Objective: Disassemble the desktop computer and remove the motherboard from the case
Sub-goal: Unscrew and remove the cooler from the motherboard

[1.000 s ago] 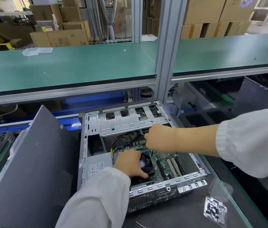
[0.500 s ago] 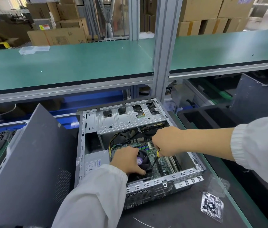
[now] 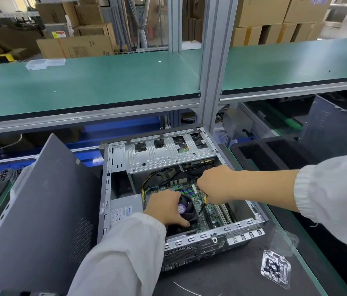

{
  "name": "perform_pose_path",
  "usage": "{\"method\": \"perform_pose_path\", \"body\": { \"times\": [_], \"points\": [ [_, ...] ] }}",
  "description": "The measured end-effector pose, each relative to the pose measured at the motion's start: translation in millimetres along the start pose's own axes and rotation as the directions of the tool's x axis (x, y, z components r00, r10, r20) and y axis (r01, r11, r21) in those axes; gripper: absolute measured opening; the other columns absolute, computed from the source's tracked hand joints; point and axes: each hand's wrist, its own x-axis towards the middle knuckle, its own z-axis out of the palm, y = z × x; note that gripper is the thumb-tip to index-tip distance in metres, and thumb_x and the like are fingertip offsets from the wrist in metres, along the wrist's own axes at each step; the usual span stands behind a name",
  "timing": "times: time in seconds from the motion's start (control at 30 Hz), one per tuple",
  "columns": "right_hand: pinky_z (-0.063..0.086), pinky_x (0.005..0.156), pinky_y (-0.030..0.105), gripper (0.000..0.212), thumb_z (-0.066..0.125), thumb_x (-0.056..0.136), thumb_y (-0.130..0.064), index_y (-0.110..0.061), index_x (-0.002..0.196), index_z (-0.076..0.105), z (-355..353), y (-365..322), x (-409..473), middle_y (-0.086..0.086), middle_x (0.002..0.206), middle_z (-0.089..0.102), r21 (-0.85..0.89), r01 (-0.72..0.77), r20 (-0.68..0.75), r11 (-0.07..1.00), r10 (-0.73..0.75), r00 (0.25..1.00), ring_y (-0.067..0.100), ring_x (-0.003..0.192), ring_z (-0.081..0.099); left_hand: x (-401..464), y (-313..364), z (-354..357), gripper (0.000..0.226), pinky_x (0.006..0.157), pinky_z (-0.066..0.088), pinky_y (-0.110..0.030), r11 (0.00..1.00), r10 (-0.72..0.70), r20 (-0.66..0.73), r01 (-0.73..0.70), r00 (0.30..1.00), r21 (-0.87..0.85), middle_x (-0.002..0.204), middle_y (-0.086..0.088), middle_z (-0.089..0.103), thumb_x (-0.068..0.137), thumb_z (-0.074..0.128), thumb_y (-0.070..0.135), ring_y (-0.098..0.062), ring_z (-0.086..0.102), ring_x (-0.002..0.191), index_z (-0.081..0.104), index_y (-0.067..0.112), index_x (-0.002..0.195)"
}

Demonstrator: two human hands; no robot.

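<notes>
An open desktop case (image 3: 125, 159) lies on its side on a dark mat. Inside it the green motherboard (image 3: 213, 210) carries a black CPU cooler fan (image 3: 186, 208). My left hand (image 3: 166, 207) rests on the fan's left side, thumb along its near edge. My right hand (image 3: 213, 185) hovers over the board to the fan's right and grips a screwdriver (image 3: 203, 207) with a yellow-black handle, shaft pointing down at the board beside the fan. A silver drive cage (image 3: 168, 154) spans the case's far end; the power supply (image 3: 123, 212) sits at the left.
The removed grey side panel (image 3: 40, 210) leans at the left of the case. A clear plastic tray of black screws (image 3: 275, 268) lies at the front right. A black foam tray (image 3: 275, 152) sits to the right. A green shelf (image 3: 104, 82) overhangs the back.
My right hand has drawn back from under the drive cage toward the fan, bringing the screwdriver down beside it. My left hand has stayed on the fan.
</notes>
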Motion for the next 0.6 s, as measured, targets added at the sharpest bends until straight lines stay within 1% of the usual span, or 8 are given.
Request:
{"method": "perform_pose_path", "body": {
  "times": [0.1, 0.17, 0.23, 0.33, 0.43, 0.5, 0.53, 0.6],
  "points": [
    [0.033, 0.043, 0.023, 0.02, 0.053, 0.092, -0.019, -0.006, 0.078, 0.047, -5, -2, 9, 0.005, 0.061, 0.052, 0.176, -0.072, 0.201, 0.982, 0.035, 0.979, 0.02, 0.053, 0.049, 0, 0, -1, 0.066, 0.063, 0.036, -0.03, 1.0, -0.001, 0.01, 0.001, 1.0, 0.001, 0.089, 0.002, 0.063, 0.056, 0.07, 0.069, -0.02, 0.058, 0.081, 0.054, 0.019, 0.096],
    [0.028, 0.033, 0.017, 0.029, 0.046, 0.097, -0.024, -0.004, 0.077, 0.045, -11, 5, 23, 0.006, 0.058, 0.05, 0.476, -0.342, 0.525, 0.81, 0.05, 0.85, 0.012, 0.034, 0.038, 0, 0, -2, 0.064, 0.062, 0.036, -0.03, 1.0, -0.004, 0.009, 0.004, 1.0, 0.007, 0.085, 0.003, 0.059, 0.056, 0.07, 0.069, -0.02, 0.054, 0.078, 0.053, 0.02, 0.093],
    [0.021, 0.028, 0.014, 0.032, 0.037, 0.101, -0.027, 0.0, 0.087, 0.047, -19, 18, 32, 0.007, 0.066, 0.047, 0.564, -0.601, 0.745, 0.566, -0.035, 0.666, 0.008, 0.03, 0.031, -1, 0, -2, 0.062, 0.062, 0.035, -0.03, 1.0, -0.016, 0.005, 0.016, 1.0, 0.003, 0.079, 0.005, 0.053, 0.056, 0.07, 0.069, -0.019, 0.049, 0.074, 0.05, 0.02, 0.09],
    [0.019, 0.027, 0.013, 0.036, 0.038, 0.102, -0.027, 0.004, 0.09, 0.053, -21, 27, 37, 0.0, 0.057, 0.039, 0.53, -0.673, 0.812, 0.516, -0.082, 0.577, 0.004, 0.029, 0.027, -2, 0, -1, 0.062, 0.062, 0.036, -0.03, 1.0, -0.017, 0.007, 0.017, 1.0, -0.01, 0.079, 0.005, 0.054, 0.056, 0.07, 0.068, -0.019, 0.051, 0.074, 0.053, 0.019, 0.092],
    [0.023, 0.032, 0.015, 0.034, 0.048, 0.099, -0.028, 0.0, 0.082, 0.056, -19, 16, 37, -0.003, 0.043, 0.038, 0.482, -0.434, 0.686, 0.761, -0.02, 0.727, 0.008, 0.03, 0.031, -1, -1, 0, 0.063, 0.063, 0.037, -0.03, 1.0, -0.01, 0.011, 0.01, 1.0, -0.016, 0.086, 0.002, 0.06, 0.057, 0.07, 0.067, -0.021, 0.058, 0.081, 0.055, 0.019, 0.094],
    [0.037, 0.046, 0.023, 0.023, 0.054, 0.094, -0.023, -0.006, 0.079, 0.055, -22, 0, 27, 0.0, 0.054, 0.046, 0.227, -0.037, 0.402, 0.973, -0.059, 0.914, 0.018, 0.049, 0.049, 0, -1, 0, 0.064, 0.064, 0.039, -0.031, 1.0, -0.009, 0.014, 0.009, 1.0, -0.01, 0.09, 0.0, 0.062, 0.057, 0.071, 0.067, -0.023, 0.06, 0.084, 0.056, 0.018, 0.096],
    [0.038, 0.051, 0.026, 0.014, 0.055, 0.091, -0.017, -0.01, 0.08, 0.053, -23, -8, 19, 0.001, 0.062, 0.048, -0.002, 0.159, 0.231, 0.987, -0.154, 0.961, 0.023, 0.061, 0.055, 0, -1, 0, 0.065, 0.065, 0.042, -0.031, 1.0, -0.008, 0.014, 0.008, 1.0, -0.006, 0.092, 0.0, 0.064, 0.057, 0.071, 0.067, -0.023, 0.061, 0.086, 0.057, 0.019, 0.098],
    [0.034, 0.05, 0.029, 0.01, 0.053, 0.087, -0.006, -0.014, 0.081, 0.058, -23, -21, 4, 0.0, 0.071, 0.055, -0.462, 0.43, 0.053, 0.776, -0.46, 0.887, 0.026, 0.074, 0.059, 1, 0, 1, 0.066, 0.071, 0.048, -0.033, 1.0, 0.0, 0.012, 0.0, 1.0, 0.002, 0.096, 0.001, 0.066, 0.057, 0.071, 0.068, -0.023, 0.062, 0.09, 0.06, 0.021, 0.103]
  ]
}}
